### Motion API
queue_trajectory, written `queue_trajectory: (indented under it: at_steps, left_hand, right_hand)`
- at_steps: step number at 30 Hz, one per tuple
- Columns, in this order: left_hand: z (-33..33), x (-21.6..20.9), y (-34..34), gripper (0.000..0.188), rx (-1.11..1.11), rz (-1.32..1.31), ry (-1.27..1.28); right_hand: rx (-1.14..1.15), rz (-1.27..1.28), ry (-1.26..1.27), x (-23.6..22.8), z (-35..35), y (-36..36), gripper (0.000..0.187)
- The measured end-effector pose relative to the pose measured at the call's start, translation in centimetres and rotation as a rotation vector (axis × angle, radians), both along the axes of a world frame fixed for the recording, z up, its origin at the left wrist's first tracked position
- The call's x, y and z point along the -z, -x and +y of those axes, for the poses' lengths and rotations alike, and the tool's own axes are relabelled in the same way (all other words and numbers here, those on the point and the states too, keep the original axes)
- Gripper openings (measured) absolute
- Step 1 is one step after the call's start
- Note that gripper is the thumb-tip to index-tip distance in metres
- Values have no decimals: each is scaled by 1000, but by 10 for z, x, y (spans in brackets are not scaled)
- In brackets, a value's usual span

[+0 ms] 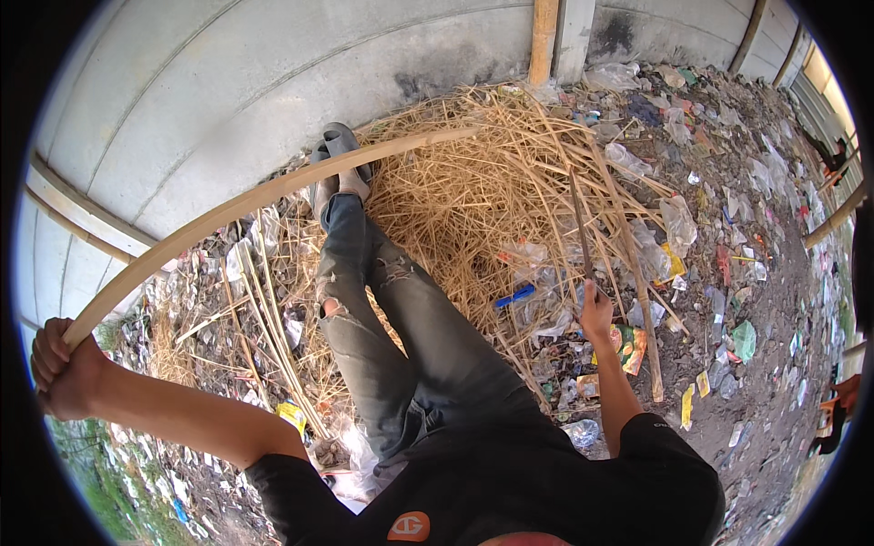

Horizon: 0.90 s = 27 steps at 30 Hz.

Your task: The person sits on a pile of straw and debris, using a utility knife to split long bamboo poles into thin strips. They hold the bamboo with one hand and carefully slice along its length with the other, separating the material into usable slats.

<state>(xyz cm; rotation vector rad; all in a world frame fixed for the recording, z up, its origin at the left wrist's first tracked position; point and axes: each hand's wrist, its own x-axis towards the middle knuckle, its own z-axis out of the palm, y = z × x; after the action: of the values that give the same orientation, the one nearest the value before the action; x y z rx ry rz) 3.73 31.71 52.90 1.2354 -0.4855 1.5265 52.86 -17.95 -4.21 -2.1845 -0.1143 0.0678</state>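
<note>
My left hand (66, 369) is closed round the near end of a long pale bamboo strip (264, 194). The strip runs up and to the right, passing over my feet, and its far end lies over a heap of straw-coloured shavings (446, 200). On the right, my right hand (596, 311) grips the handle of a long, thin, dark-bladed knife (579, 214). Its blade points away from me over the right side of the heap, apart from the strip.
My legs stretch forward to grey sandals (339, 146) near a grey panel wall (273, 73). Thin bamboo strips (264, 318) lie left of my legs, and a longer bamboo piece (648, 337) lies right of the knife. Plastic litter covers the ground. Parts of another person (828, 155) show far right.
</note>
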Motion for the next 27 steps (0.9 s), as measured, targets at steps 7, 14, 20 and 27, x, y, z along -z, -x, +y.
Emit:
queue_trajectory:
  at_steps: [7, 14, 20, 27]
  left_hand:
    - [3, 41, -66, 72, -267, -137, 334]
    - [4, 66, -57, 70, -297, -195, 419]
    - [-2, 117, -57, 68, -163, -258, 454]
    - [-38, 214, -87, 63, -448, -437, 1056]
  right_hand:
    - [-44, -48, -52, -56, 37, -13, 66]
    - [-150, -138, 539, -63, 39, -34, 50]
    - [-562, 515, -402, -148, 131, 8, 48]
    - [-831, 665, -1025, -239, 240, 69, 56]
